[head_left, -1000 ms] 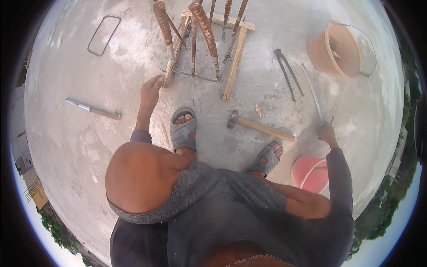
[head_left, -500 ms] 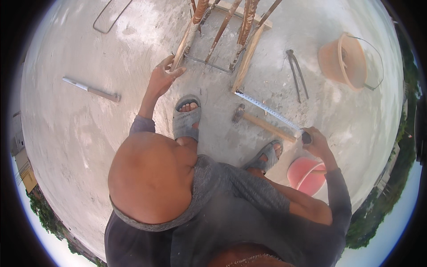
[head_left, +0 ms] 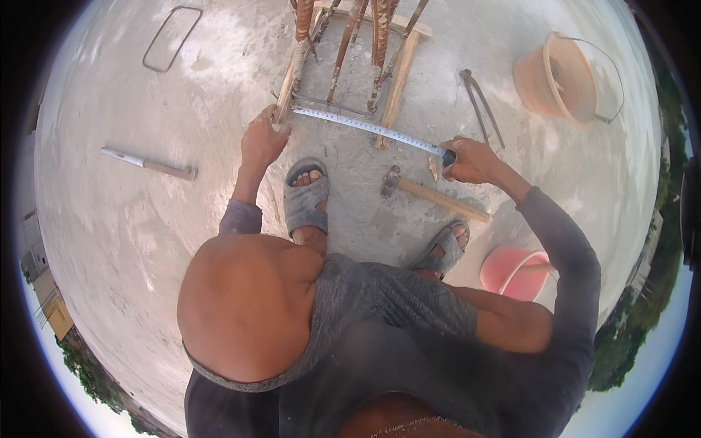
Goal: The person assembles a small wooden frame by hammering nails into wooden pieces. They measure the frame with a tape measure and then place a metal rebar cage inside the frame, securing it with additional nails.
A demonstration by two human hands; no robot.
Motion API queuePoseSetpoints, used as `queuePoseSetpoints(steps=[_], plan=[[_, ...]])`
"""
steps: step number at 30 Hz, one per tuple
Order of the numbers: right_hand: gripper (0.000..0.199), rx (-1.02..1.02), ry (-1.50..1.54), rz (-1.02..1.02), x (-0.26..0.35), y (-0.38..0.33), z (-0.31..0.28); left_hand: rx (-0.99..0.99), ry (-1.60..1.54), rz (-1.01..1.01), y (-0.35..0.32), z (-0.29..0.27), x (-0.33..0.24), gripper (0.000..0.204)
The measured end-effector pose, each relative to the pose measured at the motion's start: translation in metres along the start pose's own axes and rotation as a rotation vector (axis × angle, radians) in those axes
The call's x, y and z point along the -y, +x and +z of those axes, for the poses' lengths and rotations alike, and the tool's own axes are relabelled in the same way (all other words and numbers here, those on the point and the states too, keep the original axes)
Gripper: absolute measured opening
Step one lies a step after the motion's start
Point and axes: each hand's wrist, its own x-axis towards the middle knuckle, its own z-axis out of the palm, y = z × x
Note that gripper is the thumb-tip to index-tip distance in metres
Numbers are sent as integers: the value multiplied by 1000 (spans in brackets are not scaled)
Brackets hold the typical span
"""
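My right hand (head_left: 473,160) is closed around a dark tape measure case (head_left: 448,158). Its pale blade (head_left: 350,123) runs out leftward, crossing near the front end of the right wooden strip (head_left: 396,95) and ending close to the left strip. My left hand (head_left: 264,146) grips the near end of that left wooden strip (head_left: 283,101) between thumb and fingers. Between the strips stand several rusty upright rebars (head_left: 341,62), with a thin metal stirrup (head_left: 332,104) around their base.
A hammer (head_left: 438,201) lies before my right foot. Pincers (head_left: 482,109) and an orange bucket (head_left: 558,80) are at the right, a pink bucket (head_left: 511,271) nearer. A long-handled tool (head_left: 150,163) and a bent wire loop (head_left: 171,39) lie at the left.
My right hand has moved up and left with the tape measure. The blade's free end shifted from the right strip over to the left one. My left hand stays at the left strip.
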Motion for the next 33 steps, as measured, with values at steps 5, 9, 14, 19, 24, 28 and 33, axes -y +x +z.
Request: queuePoseSetpoints(steps=[5, 9, 14, 19, 24, 28, 33], plan=[[33, -11, -94, -34, -5, 18, 8, -25, 16, 14, 4, 5, 1, 56], [34, -54, -104, -92, -16, 27, 18, -19, 8, 28, 7, 4, 0, 56], [29, -3, -109, -54, -19, 30, 19, -28, -2, 41, 5, 3, -1, 56], [31, 34, -101, -33, -18, 30, 16, 0, 11, 37, 6, 0, -5, 55], [32, 5, -105, -44, -16, 29, 14, -462, 161, 356, -15, 2, -28, 37], [33, 70, -80, 1, -12, 28, 10, -135, -189, 403, -74, 34, -55, 21], [33, 57, -116, 19, -9, 28, 8, 152, -123, 464, -90, 83, -79, 38]])
